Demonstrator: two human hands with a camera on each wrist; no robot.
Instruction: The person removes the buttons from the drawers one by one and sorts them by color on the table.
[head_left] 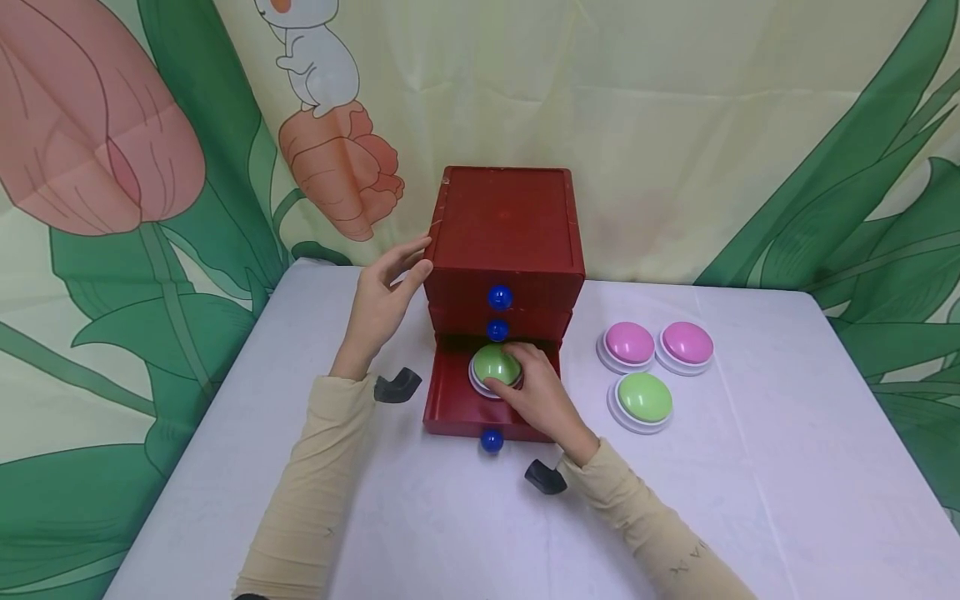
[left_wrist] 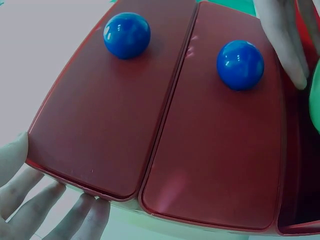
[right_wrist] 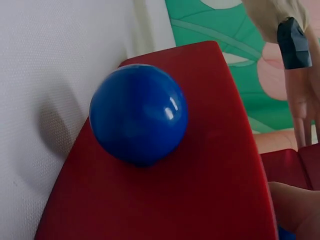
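A dark red three-drawer cabinet (head_left: pixel 504 221) stands at the back of the table, its bottom drawer (head_left: pixel 450 410) pulled out. Inside that drawer sits a green domed push button (head_left: pixel 493 364) on a white round base. My right hand (head_left: pixel 542 396) holds this button, thumb at its near side and fingers over its right and far side. My left hand (head_left: pixel 382 300) rests against the cabinet's left side near the top, fingers extended; in the left wrist view its fingertips (left_wrist: pixel 82 212) are at the edge of the top drawer front (left_wrist: pixel 100 115).
Right of the cabinet, two pink domed buttons (head_left: pixel 629 342) stand side by side, with another green button (head_left: pixel 644 397) in front of them. Each drawer has a blue ball knob (head_left: pixel 492 441). Behind the white-covered table (head_left: pixel 465 525) hangs a printed curtain (head_left: pixel 637 125).
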